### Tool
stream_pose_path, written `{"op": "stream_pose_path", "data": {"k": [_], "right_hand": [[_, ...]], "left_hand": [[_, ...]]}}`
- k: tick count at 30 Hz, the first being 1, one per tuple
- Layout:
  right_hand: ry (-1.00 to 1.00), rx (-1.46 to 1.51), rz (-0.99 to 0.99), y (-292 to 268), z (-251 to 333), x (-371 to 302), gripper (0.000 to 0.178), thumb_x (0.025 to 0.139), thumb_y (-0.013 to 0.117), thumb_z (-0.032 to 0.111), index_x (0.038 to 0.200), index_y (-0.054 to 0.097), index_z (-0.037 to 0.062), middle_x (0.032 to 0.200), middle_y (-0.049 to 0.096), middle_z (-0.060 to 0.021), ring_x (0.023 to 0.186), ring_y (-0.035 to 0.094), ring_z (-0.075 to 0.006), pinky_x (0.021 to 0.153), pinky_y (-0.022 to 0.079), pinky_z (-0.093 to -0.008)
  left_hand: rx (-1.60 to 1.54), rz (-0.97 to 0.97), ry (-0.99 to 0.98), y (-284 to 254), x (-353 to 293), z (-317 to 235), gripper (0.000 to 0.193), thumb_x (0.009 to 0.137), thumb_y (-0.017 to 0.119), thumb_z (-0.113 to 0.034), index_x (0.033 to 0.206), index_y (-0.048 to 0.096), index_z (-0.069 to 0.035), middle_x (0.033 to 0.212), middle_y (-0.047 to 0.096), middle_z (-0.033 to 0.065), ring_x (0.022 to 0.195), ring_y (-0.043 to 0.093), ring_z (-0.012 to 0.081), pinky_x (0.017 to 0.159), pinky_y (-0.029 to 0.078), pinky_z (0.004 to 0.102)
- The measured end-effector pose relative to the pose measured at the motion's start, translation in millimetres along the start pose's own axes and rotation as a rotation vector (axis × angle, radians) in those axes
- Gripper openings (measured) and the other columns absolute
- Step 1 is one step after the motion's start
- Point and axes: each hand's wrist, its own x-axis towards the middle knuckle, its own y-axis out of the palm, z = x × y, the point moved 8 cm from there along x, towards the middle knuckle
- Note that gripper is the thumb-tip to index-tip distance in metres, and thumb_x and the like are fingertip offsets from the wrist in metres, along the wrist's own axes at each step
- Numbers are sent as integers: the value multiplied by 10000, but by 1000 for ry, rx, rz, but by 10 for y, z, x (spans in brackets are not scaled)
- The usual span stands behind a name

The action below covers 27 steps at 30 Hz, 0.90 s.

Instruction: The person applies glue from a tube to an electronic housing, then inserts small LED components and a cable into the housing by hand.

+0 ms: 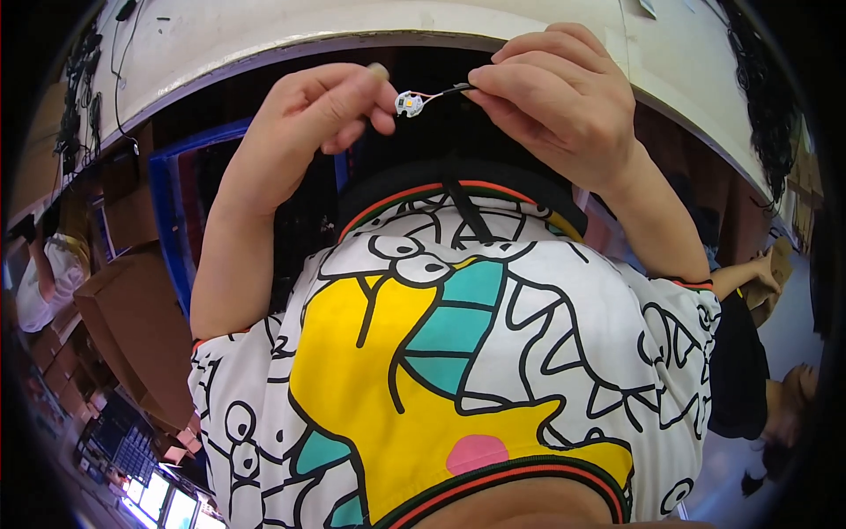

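A small round white LED board [409, 104] with a yellow square at its middle hangs in the air before my chest. Thin wires run from it into a black cable [456, 89]. The fingers of my right hand [564, 101] pinch that cable, a short way from the board. On the other side, my left hand [330, 106] has its fingers loosely bent and partly apart. Its fingertips are right beside the board's edge; whether they touch it is hard to see.
A pale worktable [308, 19] curves along the far side, its edge just beyond my hands. Bundles of black cable [760, 106] hang at the right, more at the left. A brown cardboard box [132, 326] and a blue-edged bin [167, 203] stand left. Other people are on both sides.
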Motion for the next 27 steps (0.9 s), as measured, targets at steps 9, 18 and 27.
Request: {"op": "stream_pose_path", "data": {"k": [9, 18, 27], "right_hand": [[289, 229, 231, 126, -159, -117, 143, 719, 646, 85, 845, 609, 28, 690, 590, -58, 642, 571, -151, 551, 433, -234], [1009, 1038, 588, 510, -279, -196, 188, 847, 506, 181, 885, 595, 19, 684, 595, -39, 550, 535, -46, 427, 390, -141], [995, 1151, 657, 615, -222, -280, 172, 810, 571, 177, 831, 624, 15, 691, 612, -39, 554, 541, -57, 512, 418, -153]], "left_hand": [[34, 25, 1, 170, -13, -31, 129, 779, 591, -123, 840, 581, -11, 724, 566, 11, 620, 467, 16, 529, 320, 131], [325, -36, 91, 180, -77, -214, 102, 782, 596, -96, 813, 584, 0, 718, 564, -5, 677, 503, 24, 590, 368, 139], [405, -172, 265, 87, -136, -329, 130, 767, 618, -125, 761, 594, 2, 634, 529, -30, 579, 448, 17, 511, 349, 153]]}}
